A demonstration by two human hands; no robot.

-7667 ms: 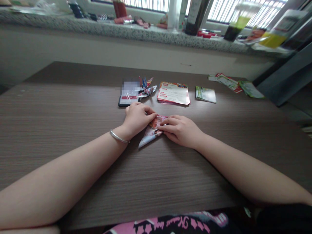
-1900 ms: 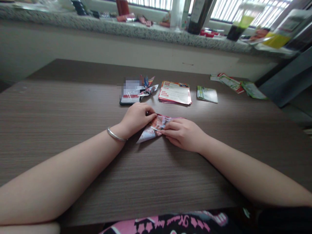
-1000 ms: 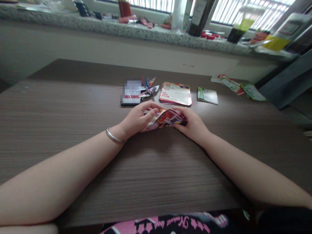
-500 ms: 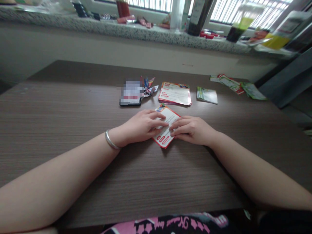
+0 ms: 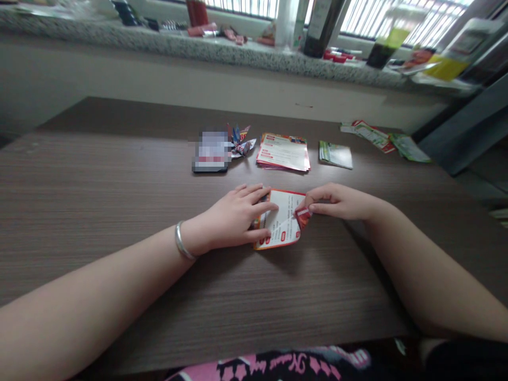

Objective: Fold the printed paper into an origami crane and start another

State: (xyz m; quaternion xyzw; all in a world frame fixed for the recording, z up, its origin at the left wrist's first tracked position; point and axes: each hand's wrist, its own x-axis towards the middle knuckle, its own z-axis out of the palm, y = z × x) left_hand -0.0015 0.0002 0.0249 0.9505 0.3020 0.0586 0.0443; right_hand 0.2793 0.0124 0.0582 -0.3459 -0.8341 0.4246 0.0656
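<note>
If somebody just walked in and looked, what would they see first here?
Probably the white, red-edged paper in the middle, with the left grip spread over its left side and the right grip pinching a red flap on its right. Next, maybe the silver bracelet around the left wrist. Then the spiky folded-paper shape farther back, left of the stack of printed sheets.

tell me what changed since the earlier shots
The paper, folded to a triangle earlier, is now opened to its white text side. The left hand rests spread on it instead of pinching; the right hand moved right and pinches a turned-over part. The card stack and folded ornament stayed put.
</note>
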